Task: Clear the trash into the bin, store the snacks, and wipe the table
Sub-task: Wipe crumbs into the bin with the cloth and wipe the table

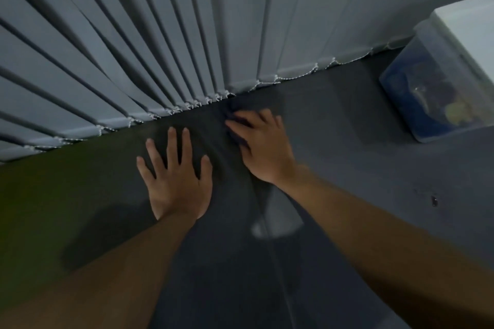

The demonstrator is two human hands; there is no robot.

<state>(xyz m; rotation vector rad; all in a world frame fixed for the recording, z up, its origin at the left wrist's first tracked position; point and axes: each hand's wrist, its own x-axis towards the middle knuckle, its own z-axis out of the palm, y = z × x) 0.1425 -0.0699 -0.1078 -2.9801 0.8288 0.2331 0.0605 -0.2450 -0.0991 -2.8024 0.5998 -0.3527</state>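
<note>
The dark grey table (347,168) fills the lower view, dim and slightly blurred. My left hand (176,176) lies flat on it, fingers spread, holding nothing. Just to its right, my right hand (262,147) presses down on a dark crumpled cloth (232,118) near the table's far edge, fingers curled over it. Most of the cloth is hidden under the hand. A clear plastic box (438,88) with blue and yellow snack packs inside stands at the far right of the table.
Grey vertical blinds (160,48) with a beaded chain hang along the table's far edge. A white block (470,24) stands behind the plastic box. A small dark speck (434,201) lies on the table at right.
</note>
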